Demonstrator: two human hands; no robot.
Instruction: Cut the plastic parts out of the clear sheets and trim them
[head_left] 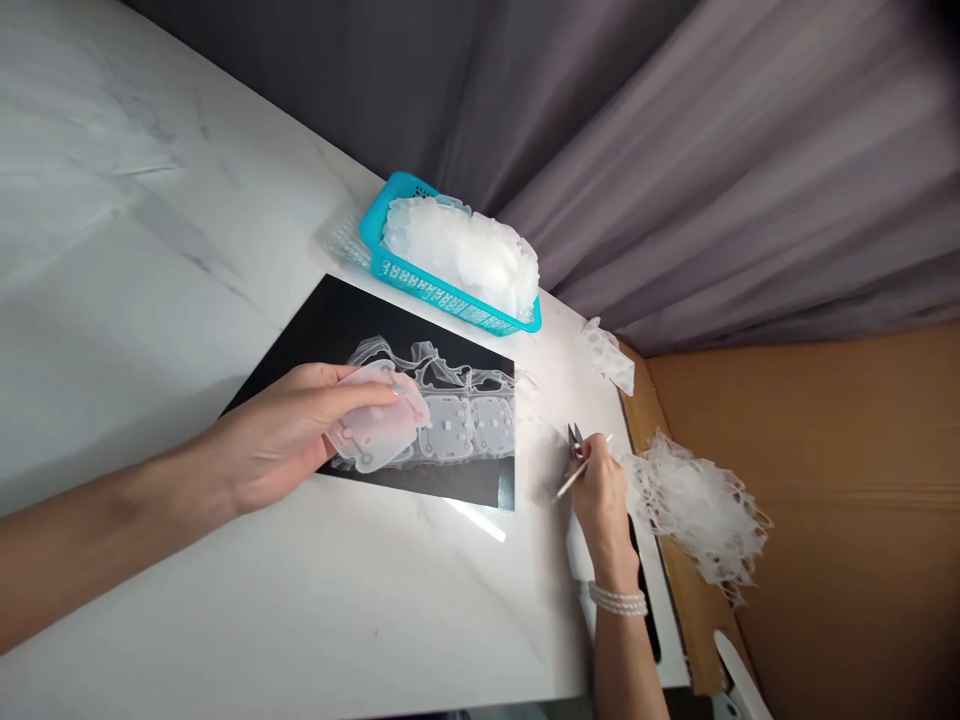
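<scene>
Left hand [283, 428]: fingers clamped on plastic piece [381, 432], over black mat [289, 350]. Right hand [602, 505]: fingers together on white stick [569, 483].

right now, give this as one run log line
left hand: holds translucent piece over black sheet | right hand: holds slim pale stick | blue basket: heaped with white pieces

White tabletop [247, 600], marble-look, thin grey veins, glossy surface; far edge running diagonally along curtain [712, 180]. Curtain grey-purple, hanging in long folds, darker toward left, paler on folds at right; upper right corner of view sunk in black. Brown cardboard [847, 430] standing upright at right, faint crease across it, top flush against curtain's lower edge. White curved piece [736, 670] at lower right, identity unclear. Bright glare streak [476, 520] on tabletop, soft shadows nearby. Dark strip below near edge, details unreadable.
</scene>
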